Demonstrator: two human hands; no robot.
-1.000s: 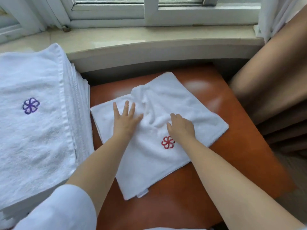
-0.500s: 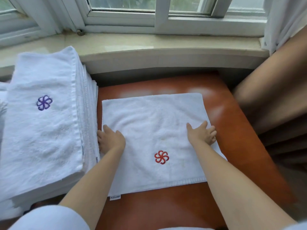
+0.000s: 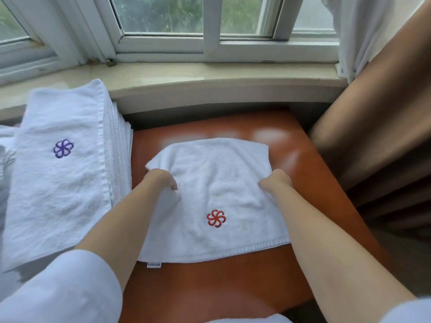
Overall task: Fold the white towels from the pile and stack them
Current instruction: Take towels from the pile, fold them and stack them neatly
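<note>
White terry cloth fills most of the scene. Largest is the stack of folded towels, which stands to the left of the gripping hands, touching the near edge of the window sill; its top towel carries a purple flower mark, and many folded edges show on its side. This suggests that a good part of the task is already done.

Next in size is the orange-brown table, and on it lies the white towel now in work, with a red flower mark on the side nearer to the person than the grip. The left hand pinches the left edge of the towel and the right hand pinches the right edge, fingers curled round the cloth, so both hold it at about the middle. Beyond the hands, the far part of the towel is lifted and rounded; probably it is being folded toward the person. This fold is not finished, and the towel must then go on the stack. An unfolded pile cannot be identified clearly. A small label shows at the near left corner.
</note>
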